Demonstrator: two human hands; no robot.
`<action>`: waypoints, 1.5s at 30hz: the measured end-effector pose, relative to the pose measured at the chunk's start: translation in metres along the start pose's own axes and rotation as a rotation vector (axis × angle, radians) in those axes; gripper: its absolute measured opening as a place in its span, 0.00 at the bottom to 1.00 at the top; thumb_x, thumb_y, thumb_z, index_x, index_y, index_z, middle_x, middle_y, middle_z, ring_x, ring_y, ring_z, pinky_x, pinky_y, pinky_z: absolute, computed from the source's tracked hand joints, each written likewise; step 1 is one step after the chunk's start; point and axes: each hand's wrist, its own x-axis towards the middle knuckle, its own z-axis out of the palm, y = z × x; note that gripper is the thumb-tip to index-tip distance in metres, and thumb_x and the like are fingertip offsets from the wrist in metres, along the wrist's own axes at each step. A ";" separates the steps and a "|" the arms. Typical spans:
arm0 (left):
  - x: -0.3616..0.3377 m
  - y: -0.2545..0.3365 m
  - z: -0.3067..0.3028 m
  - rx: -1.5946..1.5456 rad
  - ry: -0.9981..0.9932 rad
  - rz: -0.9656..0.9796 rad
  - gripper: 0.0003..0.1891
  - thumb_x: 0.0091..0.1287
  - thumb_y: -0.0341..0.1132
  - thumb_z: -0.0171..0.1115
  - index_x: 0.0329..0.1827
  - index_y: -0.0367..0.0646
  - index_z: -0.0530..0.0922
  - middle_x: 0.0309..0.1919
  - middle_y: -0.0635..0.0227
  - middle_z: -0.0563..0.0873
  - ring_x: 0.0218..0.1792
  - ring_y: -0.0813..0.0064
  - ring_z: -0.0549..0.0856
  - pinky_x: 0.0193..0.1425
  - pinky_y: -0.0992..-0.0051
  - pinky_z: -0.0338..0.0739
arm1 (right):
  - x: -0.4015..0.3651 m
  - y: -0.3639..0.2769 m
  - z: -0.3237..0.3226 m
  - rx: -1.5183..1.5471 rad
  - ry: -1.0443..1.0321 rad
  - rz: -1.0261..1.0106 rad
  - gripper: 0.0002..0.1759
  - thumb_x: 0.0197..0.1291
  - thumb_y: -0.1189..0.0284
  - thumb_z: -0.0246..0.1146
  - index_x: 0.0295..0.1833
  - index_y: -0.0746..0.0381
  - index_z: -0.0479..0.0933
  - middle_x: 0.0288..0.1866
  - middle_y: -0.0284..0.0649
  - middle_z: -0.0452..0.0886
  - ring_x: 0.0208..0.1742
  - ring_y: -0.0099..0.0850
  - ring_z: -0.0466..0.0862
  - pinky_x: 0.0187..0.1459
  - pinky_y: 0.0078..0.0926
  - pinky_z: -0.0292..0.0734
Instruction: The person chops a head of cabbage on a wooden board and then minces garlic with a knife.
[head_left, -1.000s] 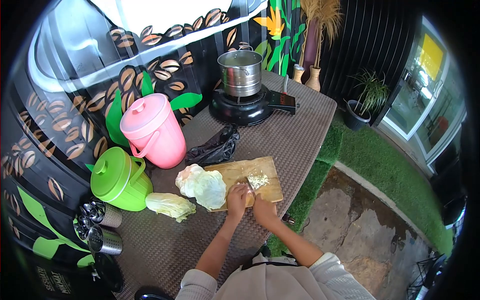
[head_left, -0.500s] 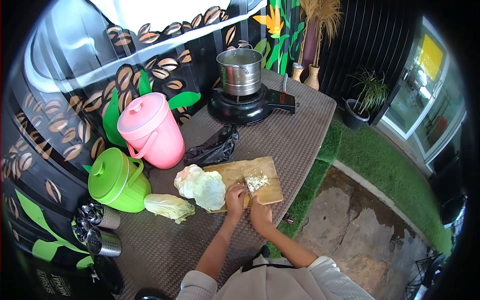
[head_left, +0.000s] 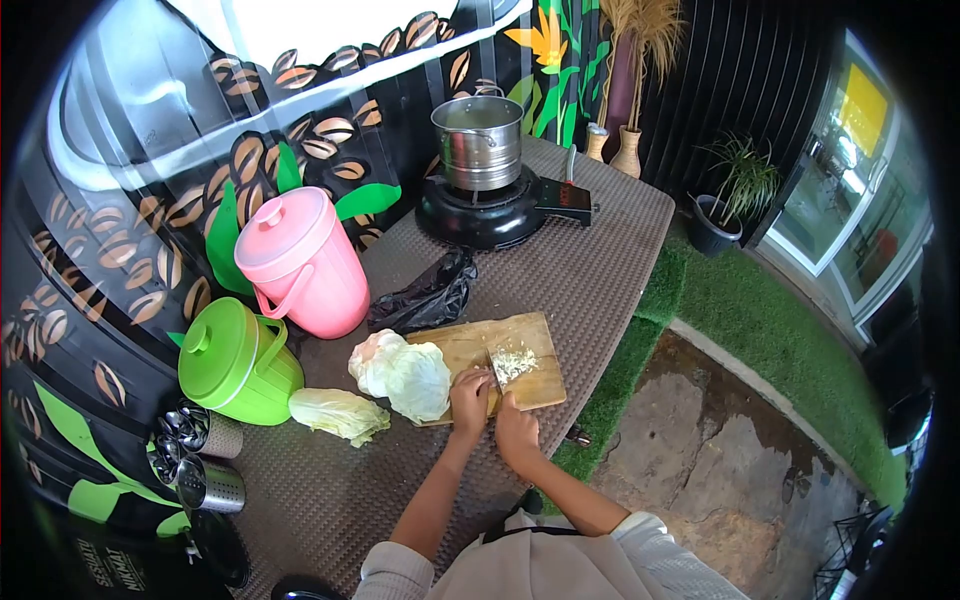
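On the wooden cutting board (head_left: pixel 465 345) lies a small heap of finely chopped pale bits (head_left: pixel 516 362). My right hand (head_left: pixel 516 432) is closed round the handle of a knife, whose thin blade (head_left: pixel 493 365) points away from me, just left of the heap. Close beside the blade, my left hand (head_left: pixel 470 400) rests on the board with its fingers bent together. Whatever lies under those fingers is too hidden to name. Left of my left hand, a pale cabbage (head_left: pixel 420 382) overlaps the board's edge. A napa cabbage (head_left: pixel 340 416) lies farther left on the table.
A black plastic bag (head_left: pixel 430 290) lies behind the board. Pink (head_left: pixel 320 270) and green (head_left: pixel 240 360) lidded buckets stand at the left, near metal utensil holders (head_left: pixel 210 484). A steel pot (head_left: pixel 478 145) sits on a black portable stove (head_left: pixel 480 215) at the table's far end.
My right hand has shifted very slightly left with the knife. The chopped heap and the cabbages look the same.
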 end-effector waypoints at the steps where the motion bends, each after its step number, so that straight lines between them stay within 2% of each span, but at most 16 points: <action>1: 0.001 0.001 -0.001 -0.011 -0.005 0.023 0.07 0.60 0.22 0.63 0.39 0.37 0.87 0.40 0.58 0.88 0.50 0.58 0.84 0.58 0.65 0.78 | 0.005 0.000 -0.003 0.000 0.003 -0.002 0.14 0.62 0.73 0.56 0.51 0.69 0.68 0.37 0.56 0.84 0.37 0.46 0.88 0.34 0.40 0.84; 7: -0.001 0.000 -0.005 -0.038 -0.046 0.057 0.08 0.61 0.25 0.63 0.41 0.34 0.86 0.44 0.55 0.88 0.52 0.56 0.83 0.60 0.64 0.77 | 0.013 0.001 -0.050 -0.077 -0.084 -0.144 0.14 0.62 0.72 0.57 0.49 0.69 0.69 0.37 0.56 0.84 0.35 0.45 0.88 0.35 0.39 0.84; 9: -0.002 0.003 -0.008 -0.041 -0.055 0.051 0.09 0.60 0.24 0.64 0.42 0.34 0.86 0.44 0.55 0.88 0.52 0.57 0.84 0.61 0.65 0.76 | 0.005 0.001 -0.051 -0.124 -0.043 -0.160 0.15 0.62 0.71 0.56 0.51 0.69 0.73 0.34 0.47 0.85 0.31 0.41 0.88 0.30 0.35 0.84; 10: -0.001 0.003 -0.010 -0.030 -0.063 0.081 0.09 0.60 0.25 0.65 0.42 0.34 0.86 0.45 0.55 0.87 0.52 0.57 0.84 0.63 0.64 0.75 | 0.002 0.000 -0.043 -0.127 -0.043 -0.162 0.15 0.62 0.71 0.56 0.51 0.69 0.73 0.34 0.47 0.85 0.31 0.41 0.88 0.30 0.35 0.84; 12: -0.001 0.004 -0.012 -0.018 -0.068 0.111 0.09 0.59 0.26 0.65 0.43 0.34 0.86 0.45 0.55 0.87 0.52 0.57 0.83 0.64 0.64 0.74 | -0.006 -0.003 -0.018 -0.054 0.056 -0.008 0.10 0.62 0.71 0.56 0.45 0.66 0.73 0.34 0.48 0.85 0.31 0.41 0.88 0.30 0.34 0.84; 17: 0.001 0.002 -0.011 -0.064 -0.071 0.102 0.11 0.58 0.26 0.68 0.43 0.35 0.86 0.44 0.55 0.88 0.52 0.59 0.84 0.68 0.62 0.70 | 0.008 0.005 0.002 -0.123 0.075 -0.057 0.09 0.63 0.70 0.56 0.45 0.64 0.71 0.32 0.47 0.85 0.31 0.40 0.88 0.29 0.34 0.84; 19: -0.001 -0.002 -0.007 -0.083 -0.057 0.097 0.10 0.58 0.26 0.68 0.43 0.36 0.86 0.43 0.56 0.88 0.52 0.59 0.84 0.68 0.62 0.70 | 0.018 0.009 -0.009 -0.095 0.050 -0.041 0.10 0.64 0.70 0.55 0.46 0.65 0.70 0.32 0.47 0.86 0.30 0.40 0.88 0.28 0.34 0.84; 21: -0.002 -0.005 -0.007 -0.096 -0.040 0.089 0.10 0.58 0.25 0.68 0.42 0.36 0.86 0.43 0.56 0.88 0.51 0.60 0.84 0.69 0.62 0.70 | 0.019 0.015 -0.021 -0.081 0.053 -0.173 0.10 0.64 0.70 0.55 0.46 0.65 0.70 0.31 0.47 0.85 0.29 0.40 0.88 0.28 0.34 0.84; 23: -0.002 -0.003 -0.007 -0.108 -0.052 0.041 0.09 0.58 0.24 0.67 0.41 0.36 0.87 0.42 0.57 0.88 0.51 0.60 0.84 0.70 0.62 0.69 | 0.006 0.009 -0.027 -0.101 0.047 -0.143 0.10 0.64 0.70 0.55 0.45 0.65 0.70 0.30 0.47 0.85 0.29 0.40 0.88 0.28 0.34 0.84; 28: 0.000 0.001 -0.009 -0.099 -0.053 0.069 0.08 0.59 0.23 0.67 0.41 0.36 0.87 0.41 0.57 0.89 0.50 0.61 0.84 0.70 0.62 0.69 | 0.003 0.002 -0.003 -0.114 0.091 -0.032 0.10 0.64 0.71 0.55 0.46 0.66 0.70 0.30 0.47 0.85 0.30 0.40 0.88 0.29 0.33 0.84; 31: 0.000 0.002 -0.010 -0.090 -0.048 0.071 0.08 0.58 0.23 0.67 0.40 0.36 0.87 0.41 0.57 0.89 0.49 0.61 0.85 0.70 0.62 0.70 | 0.017 0.004 -0.012 -0.126 0.064 -0.070 0.11 0.64 0.70 0.55 0.47 0.66 0.69 0.29 0.45 0.85 0.30 0.39 0.88 0.28 0.33 0.83; 33: 0.000 0.004 -0.009 -0.102 -0.033 0.060 0.08 0.58 0.23 0.68 0.40 0.35 0.87 0.40 0.57 0.89 0.49 0.61 0.85 0.69 0.62 0.70 | 0.018 0.010 -0.029 -0.123 0.080 -0.188 0.11 0.65 0.70 0.54 0.48 0.66 0.68 0.28 0.44 0.85 0.30 0.38 0.89 0.28 0.33 0.83; 36: -0.001 0.002 -0.009 -0.122 -0.015 0.028 0.07 0.58 0.23 0.68 0.40 0.36 0.87 0.40 0.57 0.89 0.48 0.61 0.85 0.69 0.62 0.71 | 0.006 0.008 -0.035 -0.128 -0.018 -0.119 0.11 0.65 0.71 0.54 0.48 0.66 0.68 0.29 0.45 0.86 0.30 0.39 0.89 0.28 0.34 0.83; 39: -0.001 -0.001 -0.005 -0.122 -0.020 0.027 0.07 0.59 0.23 0.67 0.40 0.37 0.87 0.40 0.57 0.88 0.48 0.61 0.85 0.68 0.63 0.71 | -0.004 0.007 -0.003 -0.124 0.059 -0.056 0.13 0.64 0.72 0.54 0.50 0.67 0.68 0.29 0.46 0.86 0.32 0.41 0.89 0.29 0.35 0.84; 43: -0.003 -0.003 -0.006 -0.101 -0.013 0.058 0.07 0.59 0.23 0.67 0.40 0.37 0.87 0.41 0.56 0.88 0.49 0.60 0.85 0.67 0.64 0.73 | 0.014 0.008 -0.005 -0.091 0.116 -0.081 0.13 0.63 0.71 0.55 0.50 0.68 0.68 0.28 0.46 0.85 0.31 0.42 0.89 0.30 0.37 0.84; 45: -0.003 -0.001 -0.007 -0.104 -0.015 0.069 0.07 0.59 0.23 0.67 0.40 0.36 0.87 0.41 0.56 0.88 0.50 0.60 0.85 0.67 0.64 0.73 | 0.023 0.010 -0.019 -0.116 0.047 -0.150 0.14 0.60 0.72 0.58 0.47 0.68 0.68 0.27 0.46 0.85 0.30 0.41 0.88 0.30 0.35 0.83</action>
